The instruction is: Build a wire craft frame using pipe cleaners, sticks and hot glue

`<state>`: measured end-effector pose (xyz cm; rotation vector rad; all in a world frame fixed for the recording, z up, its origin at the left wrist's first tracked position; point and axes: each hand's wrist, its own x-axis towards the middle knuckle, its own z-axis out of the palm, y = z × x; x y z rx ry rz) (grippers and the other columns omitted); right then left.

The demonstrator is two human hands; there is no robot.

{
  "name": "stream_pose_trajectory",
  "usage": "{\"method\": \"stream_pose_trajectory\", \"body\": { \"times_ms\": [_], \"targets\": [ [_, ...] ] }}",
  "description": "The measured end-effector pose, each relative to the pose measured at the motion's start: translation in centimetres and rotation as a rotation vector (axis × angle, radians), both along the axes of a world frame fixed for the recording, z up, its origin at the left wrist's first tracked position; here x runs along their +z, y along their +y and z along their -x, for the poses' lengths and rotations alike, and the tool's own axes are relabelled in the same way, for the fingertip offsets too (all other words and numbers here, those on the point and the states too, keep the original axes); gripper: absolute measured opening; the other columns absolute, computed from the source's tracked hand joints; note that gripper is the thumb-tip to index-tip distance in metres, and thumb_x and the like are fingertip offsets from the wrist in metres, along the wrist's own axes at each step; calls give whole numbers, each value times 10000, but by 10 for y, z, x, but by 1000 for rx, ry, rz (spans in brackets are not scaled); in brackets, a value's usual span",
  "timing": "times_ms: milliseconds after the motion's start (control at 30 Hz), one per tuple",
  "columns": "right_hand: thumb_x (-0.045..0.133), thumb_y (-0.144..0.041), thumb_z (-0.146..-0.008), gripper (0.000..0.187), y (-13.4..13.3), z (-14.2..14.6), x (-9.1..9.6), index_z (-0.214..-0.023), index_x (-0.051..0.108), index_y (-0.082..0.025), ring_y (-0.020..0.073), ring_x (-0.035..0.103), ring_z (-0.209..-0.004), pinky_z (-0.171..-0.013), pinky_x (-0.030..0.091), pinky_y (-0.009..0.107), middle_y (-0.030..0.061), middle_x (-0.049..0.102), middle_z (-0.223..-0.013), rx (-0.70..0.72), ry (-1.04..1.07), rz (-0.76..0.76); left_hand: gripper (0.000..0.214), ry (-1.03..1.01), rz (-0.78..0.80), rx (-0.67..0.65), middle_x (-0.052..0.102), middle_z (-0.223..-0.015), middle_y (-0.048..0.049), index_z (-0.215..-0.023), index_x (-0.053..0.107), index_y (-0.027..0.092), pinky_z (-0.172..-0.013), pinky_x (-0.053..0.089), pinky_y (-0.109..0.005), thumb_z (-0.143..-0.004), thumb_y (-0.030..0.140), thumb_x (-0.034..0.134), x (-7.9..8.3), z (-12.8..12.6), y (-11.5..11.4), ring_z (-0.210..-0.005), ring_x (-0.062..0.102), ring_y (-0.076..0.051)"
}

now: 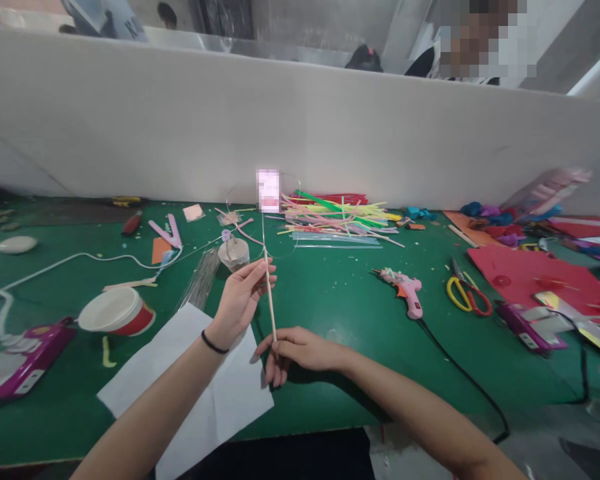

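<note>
At the frame's centre, your left hand (pixel 240 297) and right hand (pixel 295 350) pinch the thin stick (pixel 270 300), which could snap if you bend it.

— What's lying on the table (pixel 330 320)?
— White paper (pixel 215 393), a tipped cup (pixel 116 312), scissors (pixel 467 293), a glue gun (pixel 403 288) — all sitting on the green top.
— And farther back?
— Straws (pixel 340 220) are piling up; red foam (pixel 535 277) is lying rightward.
</note>
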<state>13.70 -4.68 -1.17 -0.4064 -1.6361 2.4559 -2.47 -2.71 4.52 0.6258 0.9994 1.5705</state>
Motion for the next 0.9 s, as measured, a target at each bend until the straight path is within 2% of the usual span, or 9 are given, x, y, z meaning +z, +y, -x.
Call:
{"method": "stream_pose_trajectory", "body": {
  "times_ms": [133,233,400,533,633,767,867,900],
  "targets": [
    [354,-206,-980,250,1,-1,5,-1050,574,-110,104,644,-603,-596,511,239,43,676,-737,4,-18,-58,340,-12,5,0,742,-801,-34,-914,767,140,-565,528,-145,-629,298,865,0,0,1,-623,648,-77],
    [320,-155,-973,270,0,-2,8,-1044,577,-109,87,615,-578,-566,489,215,26,655,-715,-4,-42,-96,332,-15,5,-1,741,-801,-33,-908,766,140,-563,527,-146,-633,298,862,-1,0,1,-615,645,-77],
    [317,-297,-1021,307,1,-4,13,-1042,566,-118,61,534,-507,-489,430,182,-9,600,-677,-24,-80,-208,315,-20,-8,4,743,-808,-28,-913,756,144,-569,528,-145,-656,298,851,-3,1,3,-622,653,-76],
    [328,-463,-1016,378,3,-14,18,-1015,528,-142,63,516,-502,-475,414,182,-15,595,-670,-59,-108,-253,275,2,-14,-13,753,-895,-41,-933,736,153,-623,552,-165,-713,300,813,-3,2,4,-680,683,-91],
    [332,-569,-985,449,-2,-34,22,-983,506,-155,66,505,-486,-457,398,187,-19,587,-656,-78,-168,-231,254,70,7,-98,754,-977,-88,-938,726,135,-658,563,-183,-766,316,771,-4,-2,2,-761,710,-126],
    [345,-631,-954,495,-15,-76,24,-955,505,-162,69,495,-473,-448,381,190,-21,576,-638,-114,-270,-170,272,159,91,-230,752,-989,-152,-960,718,107,-705,581,-228,-813,336,726,-8,-11,0,-822,726,-172],
    [372,-607,-955,470,-23,-108,25,-959,517,-159,66,458,-461,-442,351,191,-27,561,-620,-237,-341,-147,306,224,145,-284,753,-1002,-169,-969,714,119,-694,588,-256,-836,393,692,-13,-12,1,-824,737,-197],
    [386,-592,-954,456,-24,-118,26,-959,522,-157,65,437,-457,-442,340,191,-31,550,-615,-285,-358,-144,339,275,165,-340,756,-979,-172,-941,720,120,-664,589,-265,-850,441,661,-13,-11,2,-794,741,-207]
  ]
}}
